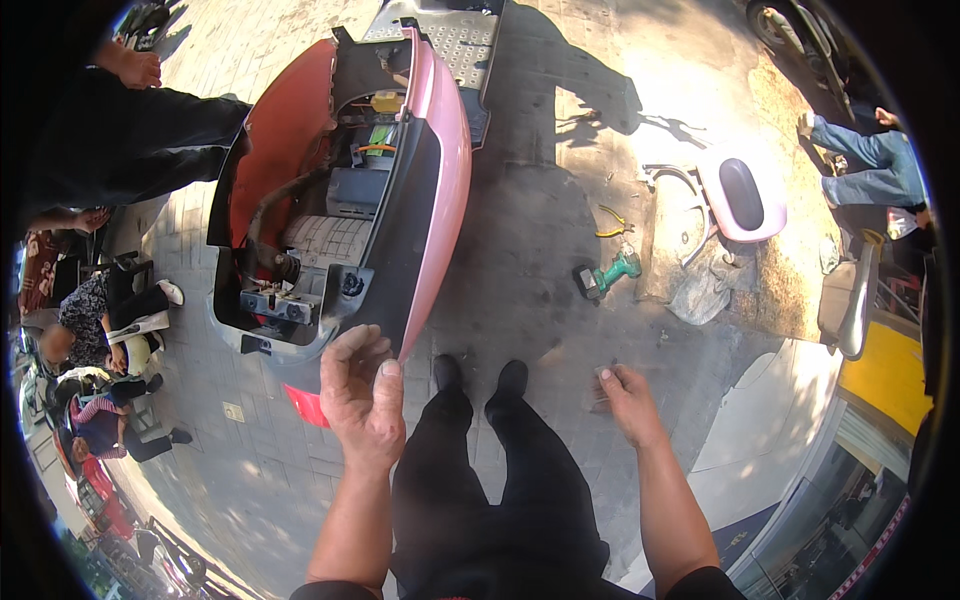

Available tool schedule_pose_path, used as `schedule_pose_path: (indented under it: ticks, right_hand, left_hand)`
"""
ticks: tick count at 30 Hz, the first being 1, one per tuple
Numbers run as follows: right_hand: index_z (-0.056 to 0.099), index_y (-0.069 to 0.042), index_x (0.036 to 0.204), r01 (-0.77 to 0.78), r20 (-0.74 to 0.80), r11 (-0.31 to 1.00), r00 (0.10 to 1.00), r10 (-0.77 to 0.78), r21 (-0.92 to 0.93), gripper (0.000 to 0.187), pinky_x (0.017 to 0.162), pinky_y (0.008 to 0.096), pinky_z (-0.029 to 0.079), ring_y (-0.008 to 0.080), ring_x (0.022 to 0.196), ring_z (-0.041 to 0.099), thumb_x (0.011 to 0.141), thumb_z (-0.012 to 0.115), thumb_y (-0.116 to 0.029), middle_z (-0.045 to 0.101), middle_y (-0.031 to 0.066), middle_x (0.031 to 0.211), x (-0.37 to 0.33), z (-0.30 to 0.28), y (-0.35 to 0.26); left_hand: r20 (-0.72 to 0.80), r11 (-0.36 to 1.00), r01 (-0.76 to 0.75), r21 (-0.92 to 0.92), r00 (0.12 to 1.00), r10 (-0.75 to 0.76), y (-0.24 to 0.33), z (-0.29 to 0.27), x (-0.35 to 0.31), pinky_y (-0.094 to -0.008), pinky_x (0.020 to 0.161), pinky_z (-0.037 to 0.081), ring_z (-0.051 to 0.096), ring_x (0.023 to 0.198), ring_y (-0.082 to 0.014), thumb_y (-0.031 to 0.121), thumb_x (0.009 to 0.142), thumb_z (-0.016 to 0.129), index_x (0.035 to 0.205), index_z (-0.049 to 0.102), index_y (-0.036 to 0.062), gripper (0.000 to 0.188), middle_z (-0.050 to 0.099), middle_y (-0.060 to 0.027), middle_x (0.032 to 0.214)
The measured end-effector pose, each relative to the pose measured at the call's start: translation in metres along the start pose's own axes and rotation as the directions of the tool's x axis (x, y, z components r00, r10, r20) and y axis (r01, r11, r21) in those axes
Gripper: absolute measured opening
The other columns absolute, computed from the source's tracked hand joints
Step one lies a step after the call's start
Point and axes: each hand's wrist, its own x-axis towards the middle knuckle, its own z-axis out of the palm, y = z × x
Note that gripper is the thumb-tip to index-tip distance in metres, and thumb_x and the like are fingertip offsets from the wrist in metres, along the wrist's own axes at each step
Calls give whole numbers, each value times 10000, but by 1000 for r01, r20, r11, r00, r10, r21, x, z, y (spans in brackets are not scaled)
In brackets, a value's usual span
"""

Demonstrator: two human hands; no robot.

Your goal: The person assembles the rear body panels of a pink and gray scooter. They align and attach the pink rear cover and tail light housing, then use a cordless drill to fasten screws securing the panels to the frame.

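A pink electric scooter (440, 210) stands before me with its seat off. Its open body shows a battery compartment (358, 187), wiring and a grey metal bracket (283, 306). My left hand (365, 405) is held in front of the scooter's near end, fingers half bent and apart from the thumb, with nothing seen in it. Lower on the right, my right hand (630, 405) hangs over the paving, thumb pressed toward bent fingers. Something small and dark may be between them, but I cannot make it out.
On the ground to the right lie a green cordless drill (610, 274), yellow-handled pliers (613, 224), a pink-and-black scooter part (742, 196) and a crumpled plastic sheet (703, 290). A person in dark trousers (150, 140) stands left of the scooter; others sit farther left and at far right.
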Motion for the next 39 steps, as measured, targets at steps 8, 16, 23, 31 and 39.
schedule_pose_path:
  ticks: [8, 16, 23, 31, 39]
  right_hand:
    - [621, 19, 1147, 28, 116, 1000, 993, -28, -3, 357, 781, 332, 537, 180, 907, 640, 1036, 555, -314, 673, 104, 1038, 51, 5, -93]
    - [621, 0, 1199, 102, 247, 989, 966, -73, -105, 357, 798, 306, 527, 159, 928, 645, 1027, 558, -307, 671, 79, 1068, 175, 43, -257]
    - [554, 32, 1274, 171, 310, 982, 941, -138, -81, 484, 746, 302, 561, 202, 912, 658, 1017, 580, -376, 659, 153, 1123, 287, 74, -389]
    - [510, -11, 1289, 236, 516, 965, 844, -144, -117, 489, 672, 283, 594, 174, 891, 661, 990, 618, -383, 641, 107, 1084, 403, 132, -491]
    - [528, -41, 1316, 239, 468, 858, 884, 2, -455, 512, 769, 347, 574, 189, 945, 668, 971, 654, -397, 653, 91, 1122, 424, 167, -519]
  left_hand:
    - [-97, 991, 0, 136, 995, 14, 14, 61, 101, -358, 932, 506, 622, 1016, -242, 19, 821, 681, 1153, 603, -53, 349, 614, -158, 1121]
    - [-38, 895, -9, 446, 999, 28, 16, 89, 209, -444, 947, 486, 585, 1084, -396, 96, 787, 738, 1223, 563, -42, 490, 590, -220, 1172]
    - [-22, 834, 276, 478, 953, -303, 11, 108, 267, -457, 976, 489, 595, 1135, -409, 222, 807, 716, 1292, 546, -45, 579, 598, -245, 1223]
    - [-112, 752, 468, 465, 873, -474, -1, 128, 299, -473, 910, 515, 614, 1067, -422, 241, 833, 714, 1280, 558, -25, 542, 615, -228, 1173]
    - [-201, 742, 538, 400, 841, -502, -7, 133, 299, -472, 813, 546, 654, 968, -403, 229, 834, 737, 1199, 622, 19, 437, 655, -172, 1068]
